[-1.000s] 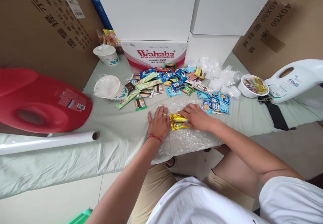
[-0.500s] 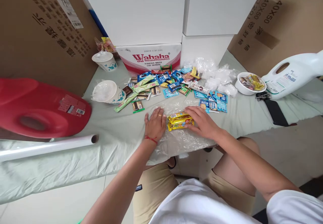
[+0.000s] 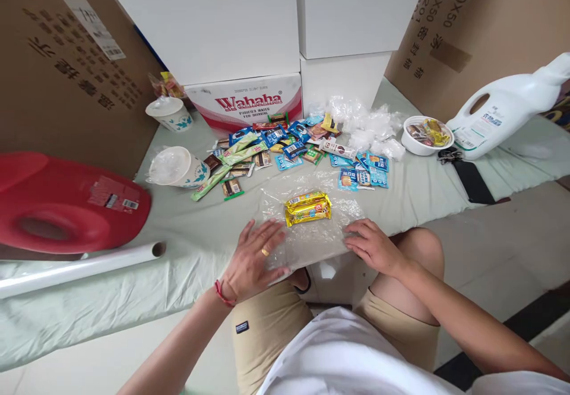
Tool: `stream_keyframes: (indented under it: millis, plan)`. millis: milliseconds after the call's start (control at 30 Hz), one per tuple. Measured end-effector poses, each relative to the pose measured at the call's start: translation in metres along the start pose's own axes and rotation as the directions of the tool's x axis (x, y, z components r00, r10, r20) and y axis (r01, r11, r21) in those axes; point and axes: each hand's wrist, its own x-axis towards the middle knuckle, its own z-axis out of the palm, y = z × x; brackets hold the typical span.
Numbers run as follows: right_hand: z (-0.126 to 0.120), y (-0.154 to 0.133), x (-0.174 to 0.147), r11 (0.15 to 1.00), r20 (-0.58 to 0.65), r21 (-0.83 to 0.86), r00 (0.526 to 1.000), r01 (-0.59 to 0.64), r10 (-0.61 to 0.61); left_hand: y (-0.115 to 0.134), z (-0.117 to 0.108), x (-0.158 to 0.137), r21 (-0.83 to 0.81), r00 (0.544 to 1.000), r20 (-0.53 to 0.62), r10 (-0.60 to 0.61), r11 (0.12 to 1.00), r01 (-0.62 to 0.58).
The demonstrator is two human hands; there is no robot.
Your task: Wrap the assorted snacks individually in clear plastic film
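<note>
Two yellow-wrapped snack bars [image 3: 308,209] lie side by side on a crinkled sheet of clear plastic film [image 3: 307,246] at the table's front edge. My left hand [image 3: 257,257], with a ring and a red wrist cord, is open, its fingers spread over the film's front left part. At the film's right edge rests my right hand [image 3: 373,245], fingers stretched out and slightly bent, apart from the bars. Its thumb is hard to make out. Behind the film is a loose pile of small packaged snacks [image 3: 285,145] in blue, green and other wrappers.
Paper cups [image 3: 196,169] stand at left, near a red jug [image 3: 120,205] and a film roll [image 3: 89,267]. To the right are crumpled clear plastic [image 3: 376,125], a white bowl of snacks [image 3: 412,142], a black phone-like object [image 3: 472,182] and a white bottle [image 3: 485,125]. Boxes [image 3: 249,101] line the back.
Both hands have moved off the yellow bars toward the front edge, the left one leftward and the right one rightward. The bars stay on the film. The view has shifted slightly.
</note>
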Motion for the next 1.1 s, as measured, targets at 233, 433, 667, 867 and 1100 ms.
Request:
stream_keyframes:
  millis: [233,433,667,867,1100]
  plan:
    - [-0.037,0.004,0.058,0.967,0.071,0.231,0.993,-0.11,0.096,-0.004,-0.001,-0.016,-0.206,0.979,0.145,-0.147,0.963,0.175]
    - [-0.053,0.039,0.119,0.909,0.175,0.268,0.944,-0.319,0.28,-0.032,-0.024,0.035,-0.556,0.897,0.051,-0.438,0.734,0.39]
    - [-0.054,0.062,0.165,0.879,0.165,-0.353,0.904,-0.319,0.395,-0.067,-0.004,0.079,-0.341,0.803,-0.027,-0.595,0.76,0.553]
    - [-0.032,0.047,0.235,0.953,0.245,-0.275,0.949,-0.129,0.199,-0.062,0.006,0.081,-0.478,0.721,-0.042,-0.692,0.648,0.594]
    - [0.013,0.034,0.296,0.993,0.571,-0.072,0.813,-0.089,0.114,-0.043,0.004,0.079,-0.704,0.717,0.154,-0.68,0.434,0.563]
